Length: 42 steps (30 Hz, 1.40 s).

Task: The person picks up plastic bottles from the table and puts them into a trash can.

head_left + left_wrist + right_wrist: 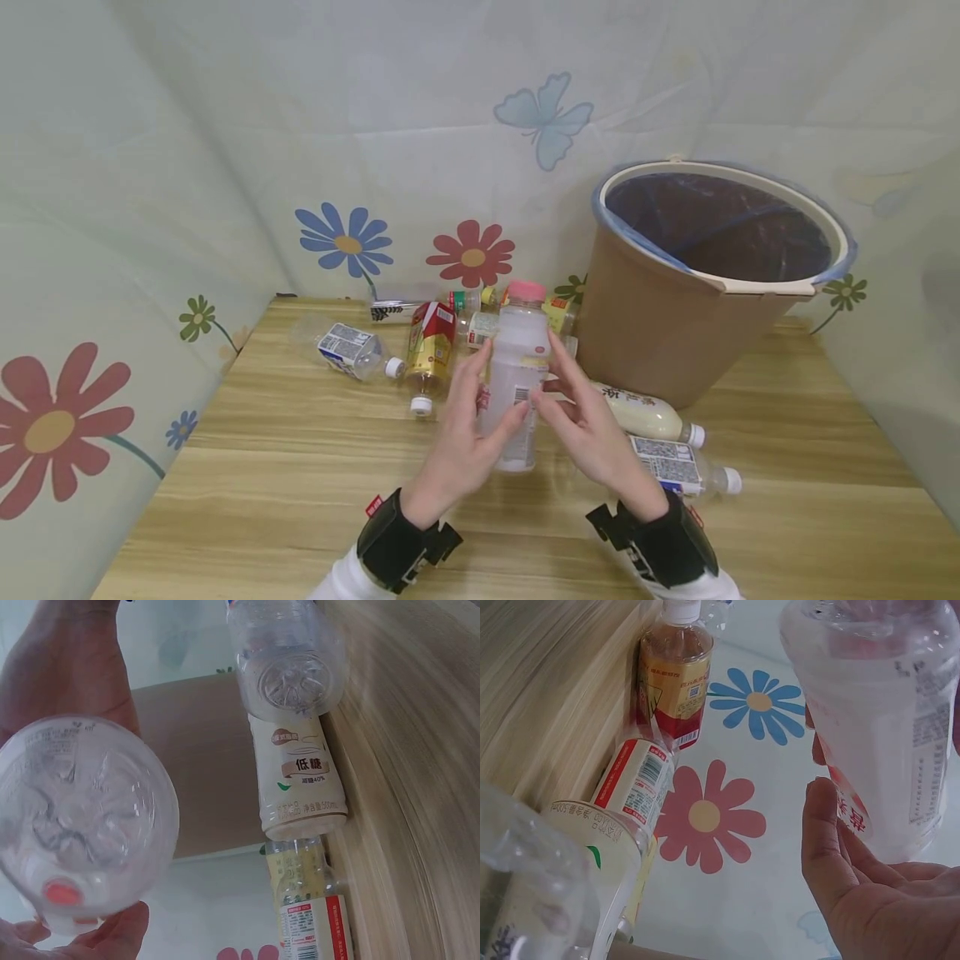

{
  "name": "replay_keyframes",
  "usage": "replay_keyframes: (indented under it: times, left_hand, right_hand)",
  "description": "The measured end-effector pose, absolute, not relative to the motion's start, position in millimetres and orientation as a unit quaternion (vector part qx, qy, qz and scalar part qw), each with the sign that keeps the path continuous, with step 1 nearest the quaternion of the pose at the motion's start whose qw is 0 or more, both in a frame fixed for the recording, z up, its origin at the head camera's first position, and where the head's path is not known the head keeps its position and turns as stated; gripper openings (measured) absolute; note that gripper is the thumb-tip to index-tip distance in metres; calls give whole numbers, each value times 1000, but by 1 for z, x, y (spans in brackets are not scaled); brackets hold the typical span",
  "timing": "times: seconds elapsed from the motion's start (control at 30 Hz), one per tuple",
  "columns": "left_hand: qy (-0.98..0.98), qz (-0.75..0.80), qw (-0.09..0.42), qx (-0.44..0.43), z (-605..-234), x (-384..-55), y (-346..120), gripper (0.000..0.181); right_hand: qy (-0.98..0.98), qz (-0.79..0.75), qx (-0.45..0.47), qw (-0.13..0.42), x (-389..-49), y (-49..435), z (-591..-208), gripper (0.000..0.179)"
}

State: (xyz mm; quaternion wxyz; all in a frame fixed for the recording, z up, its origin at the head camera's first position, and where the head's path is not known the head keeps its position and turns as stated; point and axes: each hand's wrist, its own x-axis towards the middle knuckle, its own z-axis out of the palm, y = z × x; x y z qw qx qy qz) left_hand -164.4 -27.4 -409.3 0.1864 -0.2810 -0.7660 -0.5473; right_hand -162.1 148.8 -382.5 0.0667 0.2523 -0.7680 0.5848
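As left grip [462, 440] and right grip [598, 435] clasp barcoded bottle [517, 362], cream “低糖” bottle [296, 780]

Makeshift curtained booth, flower-printed sheets [420, 133] around a wood-grain table [285, 483] and lined bin [645, 333].

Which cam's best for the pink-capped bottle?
Head: it shows the pink-capped bottle from cap to base, partly covered by fingers. Left wrist mainly shows its clear base end-on; right wrist shows its printed side close up, cropped.
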Motion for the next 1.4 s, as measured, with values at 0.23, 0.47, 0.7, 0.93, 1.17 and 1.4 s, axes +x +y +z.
replay_keyframes:
  times: [0.23, 0.47, 0.7, 0.93, 1.17, 1.4]
  left_hand:
    - [-763, -562, 153, -280, -406, -161, -28, 58]
    - [-765, -559, 155, -278, -380, -147, -28, 44]
    - [-768, -555, 150, -282, -372, -142, -28, 40]
    - [-776, -540, 164, -281, -402, -157, -28, 40]
    - [-795, -512, 165, -282, -408, -159, -31, 41]
    - [-821, -481, 149, -271, -407, -159, -31, 44]
  right_hand:
    - [-767, 589, 242, 72, -165, 151, -383, 74]
    - [-769, 596, 223, 65, -167, 152, -383, 81]
    - [-774, 589, 224, 62, -168, 158, -382, 88]
    - [-791, 563, 234, 50, -168, 163, -382, 90]
    - [-790, 563, 238, 51, -168, 165, -383, 90]
    - [-786, 571, 231, 46, -169, 166, -382, 90]
